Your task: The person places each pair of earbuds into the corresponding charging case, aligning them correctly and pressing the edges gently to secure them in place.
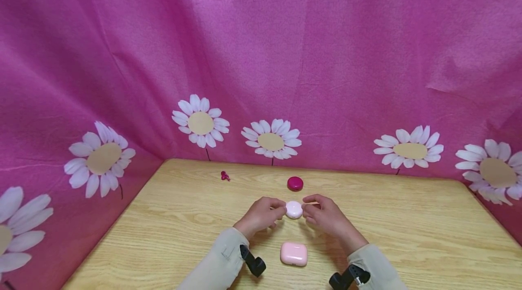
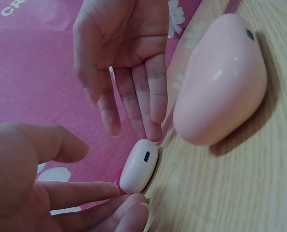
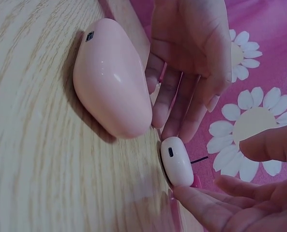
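Observation:
A small white oval case (image 1: 294, 209) (image 2: 139, 166) (image 3: 176, 161) with a charging port lies on the wooden table (image 1: 408, 235). My left hand (image 1: 263, 215) (image 2: 61, 193) touches its left end with its fingertips, the thumb held off it. On the other end my right hand (image 1: 324, 215) (image 3: 240, 203) does the same, thumb apart. Neither hand closes round the case. A larger pink glossy case (image 1: 293, 253) (image 2: 220, 82) (image 3: 112, 79) lies shut between my wrists, nearer to me.
A round magenta case (image 1: 295, 183) sits just beyond the hands. A small magenta earbud (image 1: 225, 176) lies at the table's far left. Pink cloth with daisies (image 1: 271, 140) walls in the back and both sides.

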Demonstrator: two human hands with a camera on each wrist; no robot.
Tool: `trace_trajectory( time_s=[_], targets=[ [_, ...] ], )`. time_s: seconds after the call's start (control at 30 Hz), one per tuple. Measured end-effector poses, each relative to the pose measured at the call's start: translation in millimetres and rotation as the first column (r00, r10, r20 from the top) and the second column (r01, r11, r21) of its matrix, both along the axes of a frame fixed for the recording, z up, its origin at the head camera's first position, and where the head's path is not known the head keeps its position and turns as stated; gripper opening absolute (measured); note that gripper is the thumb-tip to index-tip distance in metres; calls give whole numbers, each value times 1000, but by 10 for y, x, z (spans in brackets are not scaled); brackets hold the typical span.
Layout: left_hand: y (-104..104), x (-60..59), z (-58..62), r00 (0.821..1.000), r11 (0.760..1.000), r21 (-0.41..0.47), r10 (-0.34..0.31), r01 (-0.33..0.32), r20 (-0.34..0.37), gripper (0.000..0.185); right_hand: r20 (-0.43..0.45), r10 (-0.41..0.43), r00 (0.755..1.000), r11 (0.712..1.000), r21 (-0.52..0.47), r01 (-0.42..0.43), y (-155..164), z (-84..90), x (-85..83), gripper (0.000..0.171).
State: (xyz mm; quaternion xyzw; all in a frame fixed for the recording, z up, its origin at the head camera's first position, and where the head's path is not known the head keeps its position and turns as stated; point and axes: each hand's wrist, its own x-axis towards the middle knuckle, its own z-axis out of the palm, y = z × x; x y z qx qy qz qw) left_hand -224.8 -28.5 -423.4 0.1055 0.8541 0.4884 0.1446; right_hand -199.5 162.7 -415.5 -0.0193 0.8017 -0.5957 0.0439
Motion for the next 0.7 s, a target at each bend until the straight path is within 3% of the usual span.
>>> trace_trajectory(
  time_s=[0.23, 0.5, 0.7],
  targets=[
    [-9, -30, -19, 1000, 999, 35, 27, -28, 10, 37, -6, -24, 1000, 1000, 14, 24, 16, -4, -28, 33],
    [-46, -115, -50, 994, 993, 74, 99, -95, -50, 35, -39, -49, 998, 999, 17, 50, 62, 7, -62, 33],
    [2, -195, -48, 988, 984, 119, 139, -131, -64, 35, -29, -45, 999, 998, -47, 43, 102, -13, -133, 33]
  ],
)
